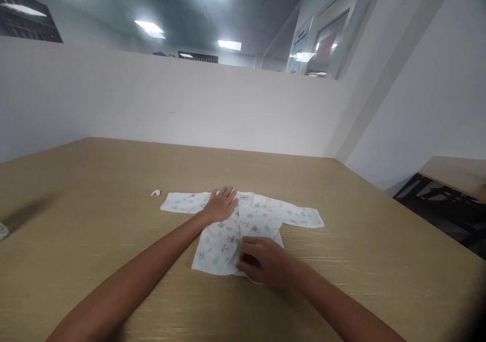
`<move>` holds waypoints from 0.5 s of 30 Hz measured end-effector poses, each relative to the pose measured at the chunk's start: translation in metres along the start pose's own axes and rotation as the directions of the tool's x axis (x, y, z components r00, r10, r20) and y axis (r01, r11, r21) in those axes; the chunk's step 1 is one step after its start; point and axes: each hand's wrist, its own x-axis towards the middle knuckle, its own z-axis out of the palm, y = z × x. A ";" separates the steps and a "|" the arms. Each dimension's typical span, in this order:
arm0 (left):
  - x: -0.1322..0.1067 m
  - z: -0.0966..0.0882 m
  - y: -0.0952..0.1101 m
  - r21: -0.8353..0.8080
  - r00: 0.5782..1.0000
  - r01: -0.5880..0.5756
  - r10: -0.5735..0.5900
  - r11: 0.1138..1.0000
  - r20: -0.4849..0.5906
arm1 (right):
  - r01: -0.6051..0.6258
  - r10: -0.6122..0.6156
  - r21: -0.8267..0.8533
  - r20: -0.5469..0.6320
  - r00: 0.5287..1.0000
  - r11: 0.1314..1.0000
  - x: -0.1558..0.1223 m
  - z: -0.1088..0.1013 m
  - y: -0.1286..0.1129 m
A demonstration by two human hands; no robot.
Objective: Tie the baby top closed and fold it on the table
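A white baby shirt [218, 251] with small green and grey animal prints lies spread on the table, its two sleeves stretched out to the sides and its neckline facing away from me. My left hand [222, 205] rests flat on the upper left of the shirt, fingers spread beside the collar. At the lower front, near the centre opening, my right hand [261, 258] has its fingers curled and closed at the shirt's edge. It covers the lower right part of the fabric and is slightly blurred.
A small white object [156, 193] lies just left of the left sleeve. The wooden table [114, 175] ends at a white partition [212, 104] behind. Part of a clear object [3, 230] shows at the left edge. Another table [455, 172] stands lower at the right.
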 end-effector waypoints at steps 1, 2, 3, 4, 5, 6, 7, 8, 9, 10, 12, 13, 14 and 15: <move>0.001 -0.003 -0.001 -0.066 1.000 0.005 -0.005 0.998 0.004 | 0.009 -0.009 0.003 0.006 1.000 1.000 0.001 0.000 0.003; 0.001 -0.008 -0.003 -0.154 1.000 -0.004 0.005 0.988 0.007 | 0.022 -0.022 0.020 -0.003 1.000 1.000 0.002 -0.003 0.008; 0.002 -0.013 -0.006 -0.256 1.000 -0.023 0.025 0.966 0.005 | 0.034 -0.032 0.041 -0.040 0.999 0.999 0.002 -0.007 0.015; 0.002 -0.020 -0.011 -0.352 0.999 -0.044 0.045 0.935 -0.007 | 0.036 -0.030 0.058 -0.100 0.995 0.998 0.003 -0.012 0.025; 0.002 -0.026 -0.018 -0.422 0.998 -0.062 0.055 0.904 -0.029 | 0.021 -0.009 0.062 -0.189 0.982 0.998 0.002 -0.019 0.037; 0.001 -0.033 -0.025 -0.454 0.997 -0.067 0.047 0.888 -0.056 | -0.020 0.030 0.040 -0.288 0.957 0.999 0.002 -0.026 0.051; 0.001 -0.040 -0.034 -0.447 0.996 -0.056 0.021 0.893 -0.081 | -0.087 0.083 0.008 -0.371 0.925 0.996 0.001 -0.033 0.066; 0.000 -0.046 -0.043 -0.403 0.995 -0.027 -0.014 0.915 -0.099 | -0.160 0.134 -0.019 -0.451 0.882 0.987 0.000 -0.040 0.083; -0.002 -0.052 -0.052 -0.331 0.994 0.008 -0.043 0.944 -0.098 | -0.244 0.194 -0.033 -0.508 0.840 0.969 -0.002 -0.045 0.099; -0.004 -0.057 -0.061 -0.253 0.995 0.043 -0.065 0.967 -0.079 | -0.349 0.271 -0.042 -0.547 0.792 0.936 -0.004 -0.049 0.114; -0.007 -0.067 -0.076 -0.134 0.995 0.091 -0.094 0.987 -0.017 | -0.577 0.453 -0.039 -0.576 0.680 0.816 -0.009 -0.055 0.139; -0.009 -0.071 -0.081 -0.098 0.995 0.101 -0.099 0.990 0.024 | -0.654 0.520 -0.028 -0.581 0.626 0.756 -0.012 -0.058 0.149; -0.011 -0.076 -0.086 -0.078 0.993 0.105 -0.100 0.991 0.063 | -0.709 0.572 -0.016 -0.579 0.581 0.705 -0.014 -0.060 0.155; -0.012 -0.080 -0.089 -0.071 0.990 0.103 -0.095 0.992 0.102 | -0.741 0.606 -0.003 -0.573 0.551 0.671 -0.017 -0.063 0.160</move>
